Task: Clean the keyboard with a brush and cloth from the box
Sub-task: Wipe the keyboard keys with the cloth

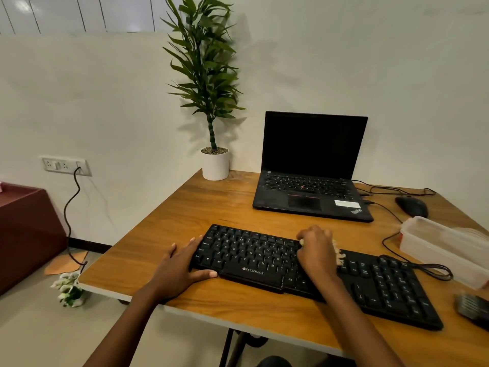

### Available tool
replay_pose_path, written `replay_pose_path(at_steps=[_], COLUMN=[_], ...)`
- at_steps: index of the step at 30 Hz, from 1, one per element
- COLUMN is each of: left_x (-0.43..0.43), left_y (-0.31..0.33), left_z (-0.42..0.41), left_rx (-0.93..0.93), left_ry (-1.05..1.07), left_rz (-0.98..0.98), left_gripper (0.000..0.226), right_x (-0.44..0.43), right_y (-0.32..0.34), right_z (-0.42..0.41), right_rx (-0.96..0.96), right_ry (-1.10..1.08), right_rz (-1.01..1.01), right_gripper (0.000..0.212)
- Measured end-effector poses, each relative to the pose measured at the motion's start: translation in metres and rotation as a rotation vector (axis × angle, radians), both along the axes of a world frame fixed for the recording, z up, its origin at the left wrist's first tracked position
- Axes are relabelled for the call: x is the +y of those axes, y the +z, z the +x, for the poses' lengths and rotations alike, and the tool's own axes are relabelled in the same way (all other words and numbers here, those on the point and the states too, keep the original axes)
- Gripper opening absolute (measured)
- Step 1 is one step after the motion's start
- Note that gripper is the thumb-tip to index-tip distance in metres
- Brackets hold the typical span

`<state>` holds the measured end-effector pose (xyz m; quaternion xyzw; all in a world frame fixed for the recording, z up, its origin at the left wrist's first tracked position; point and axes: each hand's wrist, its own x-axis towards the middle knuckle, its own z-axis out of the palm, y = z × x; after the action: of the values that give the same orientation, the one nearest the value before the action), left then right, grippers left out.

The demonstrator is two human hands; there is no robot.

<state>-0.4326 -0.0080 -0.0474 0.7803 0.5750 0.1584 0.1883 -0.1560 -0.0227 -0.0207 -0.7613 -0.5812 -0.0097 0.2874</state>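
Wooden table (211, 207) bearing keyboard (251, 255), laptop (312, 186), mouse (411, 206), potted plant (214, 164) and plastic box (444, 247)

Keyboard (251, 250) lies at the front of the bench (211, 207). Laptop (312, 181) stands behind it; potted plant (214, 165) occupies the rear left corner, against the wall. Mouse (411, 206) lies right of the laptop, with the box (444, 245) in front of it, right of the keyboard. Left grip (182, 266) rests against the keyboard's left end; right grip (317, 252), over a cloth (339, 254), rests on its middle keys.
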Motion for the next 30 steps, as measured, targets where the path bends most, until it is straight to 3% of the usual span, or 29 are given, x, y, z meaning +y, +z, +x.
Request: replay_pose_path(at_steps=[5, 8, 10, 12, 13, 15, 17, 19, 25, 30], left_x=[-0.007, -0.008, -0.011, -0.014, -0.015, -0.014, -0.015, -0.016, -0.019, -0.021], left_y=[0.009, 0.01, 0.012, 0.014, 0.015, 0.014, 0.014, 0.014, 0.017, 0.018], left_z=[0.007, 0.006, 0.008, 0.011, 0.013, 0.013, 0.012, 0.014, 0.016, 0.017], left_rx=[-0.011, 0.005, 0.008, 0.006, 0.008, 0.0, -0.021, -0.021, -0.021, -0.023], left_ry=[0.024, 0.025, 0.035, 0.058, 0.058, 0.054, 0.062, 0.073, 0.075, 0.073], left_rz=[-0.024, -0.048, -0.045, -0.028, -0.022, -0.016, -0.021, -0.019, -0.027, -0.026], left_gripper=[0.132, 0.142, 0.122, 0.092, 0.087, 0.086, 0.086, 0.085, 0.084, 0.083], right_x=[-0.013, -0.028, -0.041, -0.046, -0.047, -0.042, -0.036, -0.033, -0.025, -0.041], right_y=[-0.007, 0.001, 0.017, 0.033, 0.036, 0.034, 0.02, 0.007, -0.02, -0.015], right_z=[-0.046, -0.069, -0.065, -0.036, -0.013, 0.038, 0.077, 0.083, -0.011, -0.086], right_rx=[0.113, 0.308, 0.607, 0.811, 0.79, 0.504, 0.244, 0.189, 0.152, 0.272], right_ry=[0.225, 0.497, 0.54, 0.431, 0.337, 0.059, -0.164, -0.256, -0.032, 0.455], right_rz=[0.052, -0.054, -0.056, 0.07, 0.161, 0.281, 0.217, 0.092, 0.179, 0.113], right_gripper=[0.04, 0.037, 0.03, 0.024, 0.024, 0.026, 0.028, 0.029, 0.036, 0.036])
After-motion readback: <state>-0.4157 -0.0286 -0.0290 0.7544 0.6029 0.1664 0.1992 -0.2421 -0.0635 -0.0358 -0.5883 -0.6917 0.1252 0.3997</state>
